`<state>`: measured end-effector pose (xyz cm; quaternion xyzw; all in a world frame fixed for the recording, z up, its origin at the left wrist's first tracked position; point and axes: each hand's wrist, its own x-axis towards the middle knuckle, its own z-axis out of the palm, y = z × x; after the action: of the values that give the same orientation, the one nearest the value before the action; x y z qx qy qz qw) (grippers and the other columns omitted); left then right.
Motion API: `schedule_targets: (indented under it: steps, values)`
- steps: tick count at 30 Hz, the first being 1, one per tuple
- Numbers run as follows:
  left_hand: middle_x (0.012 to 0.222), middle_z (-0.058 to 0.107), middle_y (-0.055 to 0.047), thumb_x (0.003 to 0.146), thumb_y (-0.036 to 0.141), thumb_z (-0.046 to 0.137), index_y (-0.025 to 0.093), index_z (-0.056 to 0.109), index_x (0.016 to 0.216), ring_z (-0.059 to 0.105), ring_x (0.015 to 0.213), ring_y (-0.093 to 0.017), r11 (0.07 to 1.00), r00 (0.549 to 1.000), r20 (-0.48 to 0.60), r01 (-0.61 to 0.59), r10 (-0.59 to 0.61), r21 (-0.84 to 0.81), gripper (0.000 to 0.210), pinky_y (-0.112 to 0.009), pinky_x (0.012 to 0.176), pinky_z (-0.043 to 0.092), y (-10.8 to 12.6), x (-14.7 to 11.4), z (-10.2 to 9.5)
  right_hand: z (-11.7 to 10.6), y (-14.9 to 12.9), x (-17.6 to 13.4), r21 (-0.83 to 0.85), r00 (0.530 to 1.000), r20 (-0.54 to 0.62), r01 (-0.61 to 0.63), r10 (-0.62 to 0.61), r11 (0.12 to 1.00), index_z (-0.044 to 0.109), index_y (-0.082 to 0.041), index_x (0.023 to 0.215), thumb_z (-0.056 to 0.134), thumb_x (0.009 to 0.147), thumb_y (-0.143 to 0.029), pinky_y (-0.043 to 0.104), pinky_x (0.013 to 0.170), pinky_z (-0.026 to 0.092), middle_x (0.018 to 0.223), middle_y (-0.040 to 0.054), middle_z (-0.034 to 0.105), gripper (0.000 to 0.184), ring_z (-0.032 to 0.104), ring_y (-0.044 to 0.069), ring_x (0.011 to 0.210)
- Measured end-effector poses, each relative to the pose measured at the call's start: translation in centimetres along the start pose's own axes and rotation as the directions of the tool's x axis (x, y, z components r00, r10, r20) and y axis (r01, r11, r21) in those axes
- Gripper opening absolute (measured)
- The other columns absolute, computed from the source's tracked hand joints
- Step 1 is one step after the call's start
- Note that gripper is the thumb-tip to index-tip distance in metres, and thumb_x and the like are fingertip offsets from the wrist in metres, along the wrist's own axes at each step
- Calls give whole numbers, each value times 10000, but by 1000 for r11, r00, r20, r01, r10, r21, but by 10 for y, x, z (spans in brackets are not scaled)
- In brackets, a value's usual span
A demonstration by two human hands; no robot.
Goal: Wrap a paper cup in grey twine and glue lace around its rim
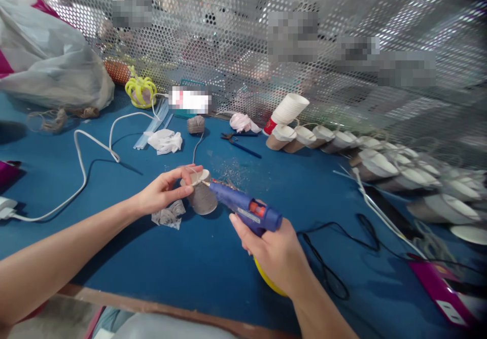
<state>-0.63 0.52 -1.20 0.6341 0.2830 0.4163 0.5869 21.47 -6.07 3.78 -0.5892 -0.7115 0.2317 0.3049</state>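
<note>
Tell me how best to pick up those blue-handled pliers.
Take the pliers by their blue handles, probably coming from the right: they lie flat, metal head pointing left, with the handles spread apart toward the right.

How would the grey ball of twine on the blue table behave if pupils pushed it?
The ball of twine would probably roll or rock, since its sides look rounded. Its trailing strand, running toward the wrapped cup, might drag along. Being wound cord, it may give slightly when squeezed.

Room nearside — glue gun; cord rightward
</note>
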Motion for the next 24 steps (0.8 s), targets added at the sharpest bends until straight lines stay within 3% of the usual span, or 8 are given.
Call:
schedule_targets:
  steps: [4, 10, 14, 17, 24]
  values:
    - [1275, 540, -138, 812, 321, 586, 164, 507, 751, 328, 1325, -274, 1000, 1000, -6, -5, 6, 12, 186, -461, 1068, 223, 0, 0, 0, 0, -8, -1, -29, 998, 10, 54, -54, 998, 610, -201, 734, 527, 799, -320, 259, 514, 504, 597, 22, 645, 159, 615, 162, 517]
    - [1276, 541, -140, 823, 308, 573, 163, 512, 751, 303, 1340, -275, 999, 999, 0, -33, 33, 38, 173, -470, 1075, 208, -1, 0, 0, 0, -10, -2, -41, 996, 17, 93, -93, 995, 610, -202, 750, 500, 808, -303, 272, 586, 519, 639, 29, 653, 160, 622, 161, 548]
    - [1313, 517, -141, 819, 311, 581, 163, 509, 739, 284, 1352, -265, 999, 999, 31, -16, 15, 28, 182, -475, 1085, 187, 1, -1, -2, -1, -4, -2, -23, 1000, -15, 8, -8, 1000, 607, -206, 743, 550, 798, -347, 254, 490, 499, 537, 3, 625, 162, 622, 172, 525]
    - [1329, 507, -138, 806, 320, 597, 167, 514, 731, 263, 1361, -271, 1000, 999, 44, -2, 1, 17, 189, -486, 1092, 159, 2, -1, -4, -4, -1, 0, -9, 1000, -7, -15, 15, 1000, 581, -216, 637, 571, 782, -359, 243, 407, 452, 410, -24, 548, 204, 571, 157, 424]
    - [1339, 500, -136, 805, 309, 597, 172, 518, 723, 263, 1361, -278, 1000, 998, 59, 4, -4, 4, 178, -494, 1095, 155, 1, 0, -6, -7, 0, 5, 58, 990, 42, -140, 138, 988, 436, -217, 474, 543, 774, -401, 232, 381, 434, 354, -33, 481, 368, 497, 120, 323]
